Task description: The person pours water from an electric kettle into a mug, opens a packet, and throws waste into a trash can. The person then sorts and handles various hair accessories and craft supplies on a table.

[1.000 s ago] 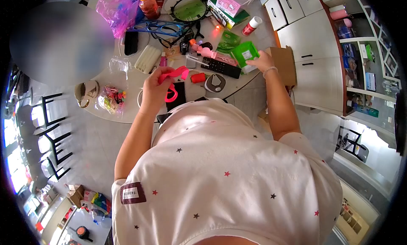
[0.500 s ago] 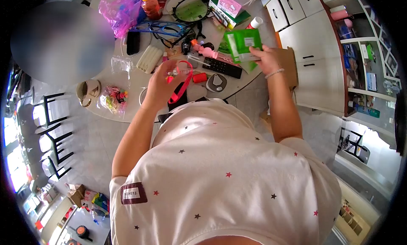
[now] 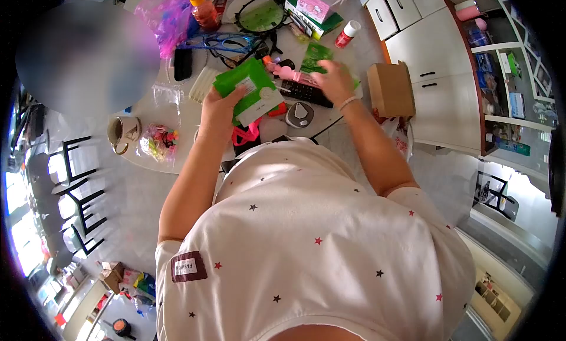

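We identify the work area as a light counter [image 3: 190, 114] in the upper centre of the frame. We find the left grip [image 3: 218, 110], a bare hand, at centre-left, closed with the thumb over the near face of a green packet [image 3: 252, 88]. The packet is raised above the counter and tilted; it carries a white label and a pale lower strip. Below it in the frame we note a pink band [image 3: 250, 132] lying partly over a black item.

We find the right grip [image 3: 336, 82] right of centre, a beaded bracelet [image 3: 348, 102] at its wrist. Its fingers are loosely bent and parted, and we see nothing held. The fingertips are close to a second green packet [image 3: 315, 55]; we cannot tell whether they touch it.

Between the two grips we locate a black remote control [image 3: 308, 92], with a pink item [image 3: 285, 71] just above it in the frame. A rounded grey device [image 3: 299, 115] sits below the remote. A red item [image 3: 277, 110] is partly hidden by the held packet. In the upper right of the frame we note a red bottle with a white cap [image 3: 348, 34].
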`<state>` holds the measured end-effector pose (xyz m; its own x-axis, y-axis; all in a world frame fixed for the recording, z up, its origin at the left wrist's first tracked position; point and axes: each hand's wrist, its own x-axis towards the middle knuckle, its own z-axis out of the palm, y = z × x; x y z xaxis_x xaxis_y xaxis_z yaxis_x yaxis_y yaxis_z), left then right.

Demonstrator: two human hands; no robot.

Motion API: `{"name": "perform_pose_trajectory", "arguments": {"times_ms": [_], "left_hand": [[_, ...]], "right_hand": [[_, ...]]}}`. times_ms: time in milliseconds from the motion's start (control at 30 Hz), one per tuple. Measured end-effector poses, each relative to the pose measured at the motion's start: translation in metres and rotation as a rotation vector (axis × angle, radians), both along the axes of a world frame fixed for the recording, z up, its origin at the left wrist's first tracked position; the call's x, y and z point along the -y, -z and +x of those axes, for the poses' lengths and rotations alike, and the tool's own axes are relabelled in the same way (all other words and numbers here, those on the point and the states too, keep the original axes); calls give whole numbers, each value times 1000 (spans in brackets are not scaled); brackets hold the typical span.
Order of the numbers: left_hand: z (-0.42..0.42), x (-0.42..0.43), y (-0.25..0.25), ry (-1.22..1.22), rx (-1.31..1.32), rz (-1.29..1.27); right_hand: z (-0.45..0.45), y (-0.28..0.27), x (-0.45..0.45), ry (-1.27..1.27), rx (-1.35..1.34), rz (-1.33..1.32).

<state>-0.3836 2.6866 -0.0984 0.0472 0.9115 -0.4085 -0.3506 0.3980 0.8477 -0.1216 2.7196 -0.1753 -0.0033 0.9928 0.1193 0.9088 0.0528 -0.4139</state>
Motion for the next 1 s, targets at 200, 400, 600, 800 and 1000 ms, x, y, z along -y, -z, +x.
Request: {"name": "perform_pose_trajectory", "arguments": {"times_ms": [200,400,600,800,1000], "left_hand": [[-21,1,-1,-110,45,-86],[-21,0,-1,9,139,-43],[6,-7,-15,183,403,-17],[22,-13,-11,135,378,-35],[10,-7,-4,57,363,-31]], "right_hand": [[57,-1,-4,254,427,-366],[108,20,-25,115,-119,-303],[27,-68,-12,14,-775,-114],[-27,-54,-6,-125,-904,-287],[-28,-63,-14,-190,-972,-621]]}}
